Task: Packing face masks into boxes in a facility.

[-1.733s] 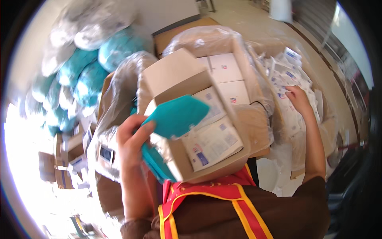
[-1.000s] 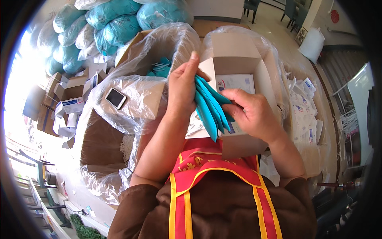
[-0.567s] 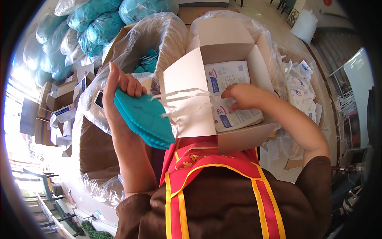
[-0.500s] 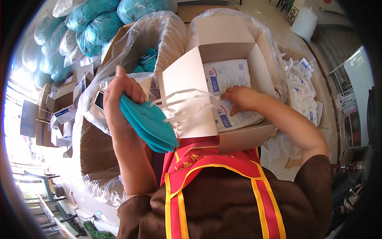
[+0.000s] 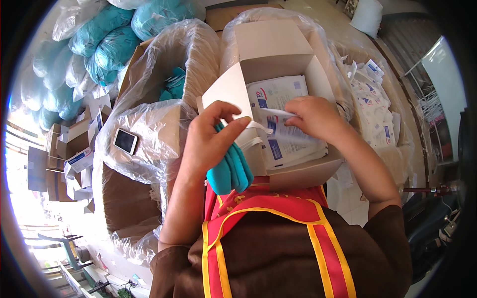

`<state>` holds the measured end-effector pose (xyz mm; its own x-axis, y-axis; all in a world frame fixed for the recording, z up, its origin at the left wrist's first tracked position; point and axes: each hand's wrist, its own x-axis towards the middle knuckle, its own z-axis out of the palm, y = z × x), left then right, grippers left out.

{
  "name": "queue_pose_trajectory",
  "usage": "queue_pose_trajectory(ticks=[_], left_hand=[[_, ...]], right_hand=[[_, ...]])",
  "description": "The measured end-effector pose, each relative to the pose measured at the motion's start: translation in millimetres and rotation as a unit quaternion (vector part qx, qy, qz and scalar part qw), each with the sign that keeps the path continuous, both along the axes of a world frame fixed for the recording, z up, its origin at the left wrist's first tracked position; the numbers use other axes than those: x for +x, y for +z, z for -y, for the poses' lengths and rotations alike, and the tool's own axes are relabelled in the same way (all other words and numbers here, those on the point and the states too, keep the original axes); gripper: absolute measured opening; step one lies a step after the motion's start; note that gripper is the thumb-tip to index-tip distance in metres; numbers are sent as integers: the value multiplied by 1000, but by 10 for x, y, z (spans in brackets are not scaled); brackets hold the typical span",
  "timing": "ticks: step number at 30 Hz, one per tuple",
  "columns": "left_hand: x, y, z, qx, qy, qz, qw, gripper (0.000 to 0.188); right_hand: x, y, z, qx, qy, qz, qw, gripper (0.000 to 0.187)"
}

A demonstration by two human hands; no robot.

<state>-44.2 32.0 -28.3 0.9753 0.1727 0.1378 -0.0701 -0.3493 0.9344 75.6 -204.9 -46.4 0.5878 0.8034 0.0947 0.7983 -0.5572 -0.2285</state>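
Observation:
My left hand (image 5: 211, 131) is closed on several teal cup-shaped face masks (image 5: 231, 171), stacked, with white ear loops hanging toward the box. To the right, my right hand (image 5: 318, 116) pinches the edge of a white printed packet (image 5: 276, 113); part of it is smeared by motion. Below that hand, more flat white packets (image 5: 278, 151) with blue and red print lie piled in an open cardboard box (image 5: 271, 39). The box stands right in front of me with its flaps folded outward.
A smartphone (image 5: 126, 141) lies on a plastic-covered flap at left. Behind it, a plastic-lined carton (image 5: 201, 59) holds loose teal masks (image 5: 174, 84). Another bin at right holds loose white packets (image 5: 370, 102). Bulging bags of teal items (image 5: 117, 47) and small boxes (image 5: 82, 126) are heaped far left.
My left hand has moved right and down toward the box with the masks, uncovering the phone. My right hand has risen slightly from the pile, lifting a packet's edge.

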Motion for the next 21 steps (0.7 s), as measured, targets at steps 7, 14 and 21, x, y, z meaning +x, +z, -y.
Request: queue_pose_trajectory(ticks=[7,14,21], left_hand=[[174,100,210,140,-68,112,981,20],[179,259,421,155,-57,141,976,10],[242,293,335,120,-77,135,981,14]], right_hand=[[-200,651,63,132,67,-17,989,24],[-212,676,-71,238,132,27,962,20],[-239,724,-49,227,141,71,961,18]])
